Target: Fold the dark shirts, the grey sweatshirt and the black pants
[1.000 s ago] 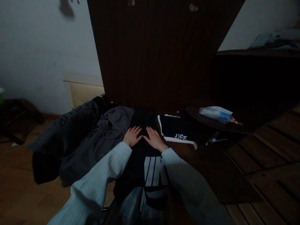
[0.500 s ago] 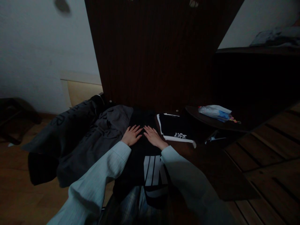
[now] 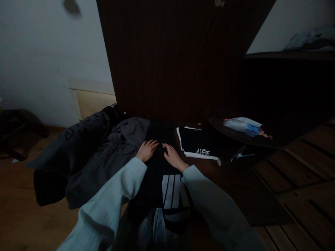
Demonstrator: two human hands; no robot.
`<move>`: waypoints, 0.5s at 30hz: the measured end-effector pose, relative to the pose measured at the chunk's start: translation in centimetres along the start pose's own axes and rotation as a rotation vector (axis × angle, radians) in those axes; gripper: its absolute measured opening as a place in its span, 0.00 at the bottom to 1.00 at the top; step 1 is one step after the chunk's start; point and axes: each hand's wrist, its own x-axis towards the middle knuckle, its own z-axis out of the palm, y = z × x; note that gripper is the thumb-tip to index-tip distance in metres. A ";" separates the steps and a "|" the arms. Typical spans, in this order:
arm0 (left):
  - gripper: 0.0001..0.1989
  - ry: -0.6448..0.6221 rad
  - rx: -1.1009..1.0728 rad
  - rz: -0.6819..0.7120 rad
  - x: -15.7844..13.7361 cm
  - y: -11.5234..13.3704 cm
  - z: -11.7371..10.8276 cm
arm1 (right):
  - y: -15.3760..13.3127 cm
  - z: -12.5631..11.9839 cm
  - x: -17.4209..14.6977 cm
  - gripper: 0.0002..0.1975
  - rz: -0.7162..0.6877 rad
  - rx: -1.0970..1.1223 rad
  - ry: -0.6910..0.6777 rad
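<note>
A black garment (image 3: 146, 188) with pale stripes near its lower end lies lengthwise in front of me, its near end hanging toward my lap. My left hand (image 3: 147, 151) rests on its upper part, palm down, fingers stretched out. Just to the right, my right hand (image 3: 173, 157) touches the same cloth with its fingers slightly bent and apart. Neither hand grips anything visible. A folded black and white garment (image 3: 195, 141) with white lettering lies to the right of my right hand. Crumpled dark grey clothing (image 3: 104, 164) is heaped left of my left hand.
A dark wooden panel (image 3: 178, 62) rises behind the clothes. At the right, a rounded dark shelf (image 3: 222, 130) holds a plastic packet (image 3: 243, 126). Wooden slats (image 3: 300, 167) lie beyond it, and wooden flooring (image 3: 21, 195) shows at the left.
My right hand's fingers have bent and drawn a little away from the left hand. The left hand stays nearly in place on the black garment. The view has shifted slightly.
</note>
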 end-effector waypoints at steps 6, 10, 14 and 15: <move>0.26 0.020 -0.044 0.018 -0.1 0.0 -0.1 | -0.5 -0.3 -0.2 0.18 -0.059 -0.107 -0.101; 0.20 0.153 -0.129 -0.021 -0.5 0.3 -1.3 | -0.4 -0.5 0.0 0.17 -0.054 -0.050 -0.055; 0.15 0.244 -0.255 -0.115 -4.0 0.8 -3.5 | -0.8 -1.6 0.3 0.14 0.021 0.096 0.034; 0.14 0.233 -0.273 -0.143 -5.4 1.0 -3.9 | -1.2 -1.9 0.2 0.13 0.066 0.131 0.022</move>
